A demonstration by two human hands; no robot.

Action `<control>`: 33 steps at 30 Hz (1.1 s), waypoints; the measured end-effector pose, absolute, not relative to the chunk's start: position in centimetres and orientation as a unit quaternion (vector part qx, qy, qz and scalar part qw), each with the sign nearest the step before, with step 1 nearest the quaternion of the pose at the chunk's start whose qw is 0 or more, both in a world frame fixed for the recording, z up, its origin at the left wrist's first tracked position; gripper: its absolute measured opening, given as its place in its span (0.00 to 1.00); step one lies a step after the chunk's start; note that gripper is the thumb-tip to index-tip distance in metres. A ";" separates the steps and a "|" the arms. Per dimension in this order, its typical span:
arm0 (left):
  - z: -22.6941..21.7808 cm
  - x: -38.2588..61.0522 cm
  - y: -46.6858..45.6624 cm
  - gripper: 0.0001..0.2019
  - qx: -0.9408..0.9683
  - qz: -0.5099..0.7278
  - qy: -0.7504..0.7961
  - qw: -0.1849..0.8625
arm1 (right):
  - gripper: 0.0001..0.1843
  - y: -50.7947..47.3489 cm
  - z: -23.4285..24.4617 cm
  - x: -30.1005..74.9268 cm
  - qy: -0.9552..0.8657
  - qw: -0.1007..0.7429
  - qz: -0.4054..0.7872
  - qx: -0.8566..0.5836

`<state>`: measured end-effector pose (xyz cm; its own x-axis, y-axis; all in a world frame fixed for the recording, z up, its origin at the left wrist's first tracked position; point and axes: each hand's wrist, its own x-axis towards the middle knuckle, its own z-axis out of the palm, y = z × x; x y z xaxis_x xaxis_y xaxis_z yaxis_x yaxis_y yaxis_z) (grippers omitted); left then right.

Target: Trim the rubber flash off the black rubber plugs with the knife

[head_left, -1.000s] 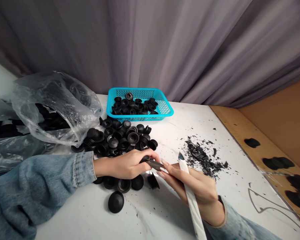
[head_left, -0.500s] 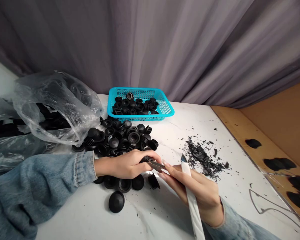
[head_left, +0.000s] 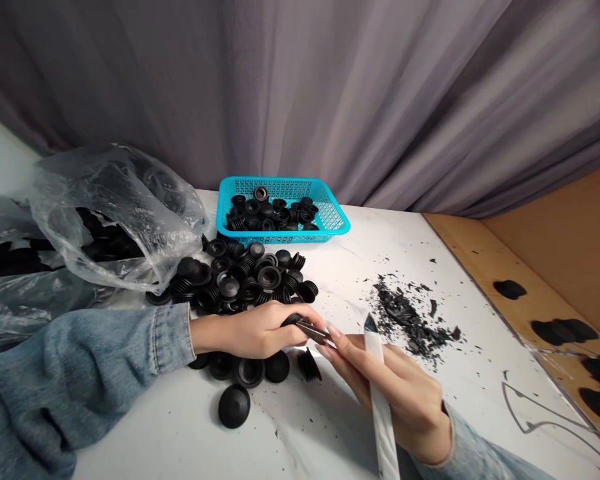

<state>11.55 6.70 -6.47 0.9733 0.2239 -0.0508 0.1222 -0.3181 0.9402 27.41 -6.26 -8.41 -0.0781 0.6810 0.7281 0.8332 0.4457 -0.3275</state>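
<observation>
My left hand [head_left: 263, 330] is closed around a black ribbed plug [head_left: 293, 320], mostly hidden by the fingers. A flat, dark, shiny piece [head_left: 314, 331] runs from the plug to my right fingertips; whether it belongs to the plug I cannot tell. My right hand [head_left: 395, 387] is closed, its thumb and fingertips at that piece. It also holds a white-wrapped knife [head_left: 381, 407], whose dark slanted tip points away from me. Several loose plugs [head_left: 250, 372] lie below my left hand, and a heap of plugs [head_left: 250, 288] sits just beyond it.
A blue perforated basket [head_left: 343, 229] with plugs stands behind the heap. At left is a clear plastic bag [head_left: 115, 173] holding black parts. Black shavings [head_left: 405, 313] are scattered on the white table right of centre. Dark pieces [head_left: 565, 330] lie on the wooden strip.
The knife's tip has shifted slightly down and right in view, its lower end left. The flat piece between my hands has tilted and looks darker. Both hands stay nearly in place.
</observation>
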 end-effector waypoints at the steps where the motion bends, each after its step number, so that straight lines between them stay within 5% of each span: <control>1: -6.5 11.6 6.7 0.12 0.810 0.044 0.107 0.576 | 0.23 -6.3 -8.4 27.4 -0.732 0.434 -0.087 -0.518; 14: -6.4 11.7 6.6 0.13 0.814 0.042 0.116 0.568 | 0.24 -6.4 -8.7 28.0 -0.774 0.405 -0.077 -0.481; 21: -6.8 11.3 6.8 0.12 0.829 0.060 0.117 0.543 | 0.14 -4.6 -10.8 28.7 -0.674 0.509 -0.164 -0.509; 24: -6.0 11.3 6.4 0.09 0.819 0.067 0.150 0.550 | 0.05 -3.5 -12.1 29.5 -0.657 0.477 -0.165 -0.560; 27: -4.1 11.5 6.7 0.10 0.793 0.079 0.222 0.562 | 0.10 -2.7 -12.9 29.8 -0.662 0.444 -0.146 -0.586; 29: -2.4 11.7 7.8 0.12 0.825 0.120 0.262 0.486 | 0.14 -2.4 -13.1 29.7 -0.667 0.432 -0.143 -0.590; 33: 1.1 12.7 12.9 0.19 0.929 0.156 0.304 0.143 | 0.20 -2.2 -13.1 29.2 -0.679 0.398 -0.142 -0.600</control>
<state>12.69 12.93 1.14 0.7670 0.6091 0.2018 0.5200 -0.7742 0.3608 29.19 -2.20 -13.10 0.0366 0.7019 0.7113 0.9282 0.2399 -0.2845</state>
